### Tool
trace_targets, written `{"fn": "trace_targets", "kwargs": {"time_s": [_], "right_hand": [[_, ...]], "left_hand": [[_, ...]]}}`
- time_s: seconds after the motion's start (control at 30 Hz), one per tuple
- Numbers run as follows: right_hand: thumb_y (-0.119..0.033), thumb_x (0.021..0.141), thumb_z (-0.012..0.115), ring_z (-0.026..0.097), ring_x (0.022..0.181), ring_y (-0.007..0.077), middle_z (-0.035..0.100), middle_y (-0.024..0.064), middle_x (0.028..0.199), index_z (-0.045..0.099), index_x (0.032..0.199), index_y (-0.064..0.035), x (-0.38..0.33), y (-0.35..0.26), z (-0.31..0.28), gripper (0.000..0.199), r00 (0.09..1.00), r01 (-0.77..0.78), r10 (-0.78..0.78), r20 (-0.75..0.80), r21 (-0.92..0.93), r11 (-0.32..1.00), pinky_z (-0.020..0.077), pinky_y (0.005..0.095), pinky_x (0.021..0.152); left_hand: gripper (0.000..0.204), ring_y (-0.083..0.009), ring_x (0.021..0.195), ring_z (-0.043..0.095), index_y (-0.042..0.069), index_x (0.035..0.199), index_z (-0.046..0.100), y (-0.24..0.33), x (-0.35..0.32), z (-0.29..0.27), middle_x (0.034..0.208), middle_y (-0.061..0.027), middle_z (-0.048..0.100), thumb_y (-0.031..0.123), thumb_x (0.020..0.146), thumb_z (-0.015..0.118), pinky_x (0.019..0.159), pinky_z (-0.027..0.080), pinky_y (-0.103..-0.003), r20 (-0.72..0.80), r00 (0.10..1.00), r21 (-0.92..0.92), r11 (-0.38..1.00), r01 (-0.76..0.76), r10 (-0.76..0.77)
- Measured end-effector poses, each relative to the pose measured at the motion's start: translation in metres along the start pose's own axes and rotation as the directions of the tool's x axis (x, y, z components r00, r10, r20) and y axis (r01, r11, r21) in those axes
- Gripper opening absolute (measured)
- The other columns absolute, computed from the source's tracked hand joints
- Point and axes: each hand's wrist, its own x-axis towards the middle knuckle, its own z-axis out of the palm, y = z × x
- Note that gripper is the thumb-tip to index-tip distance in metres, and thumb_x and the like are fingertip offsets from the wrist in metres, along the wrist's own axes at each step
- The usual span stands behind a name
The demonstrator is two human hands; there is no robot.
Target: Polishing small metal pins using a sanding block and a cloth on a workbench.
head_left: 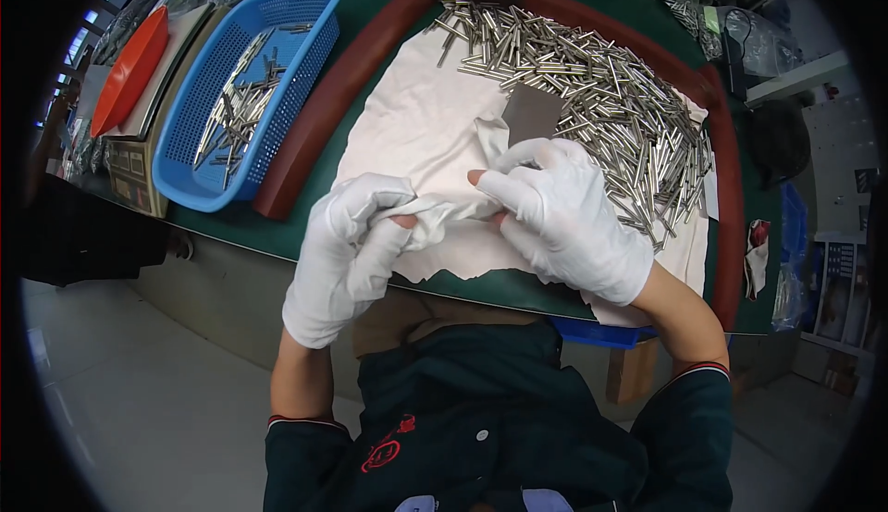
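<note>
Both my hands wear white gloves with cut fingertips. My left hand [347, 248] and my right hand [564, 216] pinch a bunched fold of the white cloth [416, 123] between them, above the near edge of the green table [277, 230]. Whether a rod is wrapped inside the fold I cannot tell. A large heap of several thin metal rods [601, 96] lies on the cloth just beyond my right hand. A small grey square pad [534, 114] rests at the heap's edge.
A blue perforated basket [208, 160] with several metal rods stands at the left. An orange tray [129, 73] lies further left. A dark red raised rim [319, 114] curves around the cloth. Plastic bags and a black object sit at the back.
</note>
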Motion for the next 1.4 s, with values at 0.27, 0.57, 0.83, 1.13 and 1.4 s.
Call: {"fn": "trace_targets", "kwargs": {"time_s": [0.27,0.57,0.83,1.13,1.4], "right_hand": [[-0.007,0.061,0.066,0.053,0.082,0.0265,0.053,0.0051,0.081,0.060,0.089,-0.0110,-0.018,-0.019,-0.015,0.029,0.977,-0.007,0.032,0.209,-0.121,0.993,0.0421,0.0392,0.074],[-0.030,0.070,0.072,0.055,0.101,0.0323,0.059,0.0123,0.105,0.057,0.111,-0.0057,0.001,0.023,-0.021,0.050,0.970,-0.238,0.220,-0.101,-0.234,0.943,0.0445,0.0429,0.084],[-0.036,0.063,0.076,0.053,0.110,0.0330,0.058,0.0157,0.113,0.052,0.126,-0.0036,0.006,0.035,-0.010,0.075,0.922,-0.346,0.387,0.034,-0.379,0.858,0.0402,0.0446,0.095],[-0.021,0.069,0.078,0.053,0.115,0.0310,0.055,0.0161,0.124,0.046,0.132,0.0002,0.004,0.053,-0.025,0.074,0.794,-0.497,0.424,-0.435,-0.064,0.865,0.0398,0.0401,0.100],[-0.019,0.067,0.080,0.054,0.109,0.0332,0.054,0.0190,0.124,0.042,0.136,0.0016,-0.013,0.060,-0.010,0.081,0.796,-0.432,0.310,-0.520,-0.128,0.893,0.0417,0.0416,0.095]], "left_hand": [[0.009,-0.0201,0.072,0.057,0.004,0.087,0.065,-0.014,0.009,-0.008,0.080,-0.0079,0.060,0.007,0.079,0.066,0.066,0.044,-0.030,0.057,0.998,0.451,0.892,-0.001,-0.028],[0.026,-0.0280,0.085,0.058,0.006,0.094,0.063,-0.009,0.033,-0.005,0.091,-0.0089,0.061,-0.004,0.070,0.059,0.075,0.045,-0.037,0.100,0.963,0.695,0.676,-0.246,0.249],[0.016,-0.0263,0.078,0.062,0.004,0.091,0.066,-0.008,0.092,0.008,0.082,-0.0094,0.064,-0.001,0.076,0.063,0.070,0.048,-0.034,0.029,0.964,0.720,0.664,-0.203,0.264],[0.015,-0.0307,0.083,0.062,0.008,0.083,0.072,-0.068,0.151,0.037,0.085,-0.0095,0.064,0.002,0.070,0.067,0.070,0.051,-0.042,0.128,0.957,0.798,0.546,-0.256,0.262],[0.011,-0.0318,0.085,0.059,0.006,0.079,0.066,-0.076,0.151,0.039,0.082,-0.0115,0.061,0.003,0.069,0.061,0.070,0.049,-0.043,0.199,0.922,0.831,0.442,-0.338,0.331]]}}
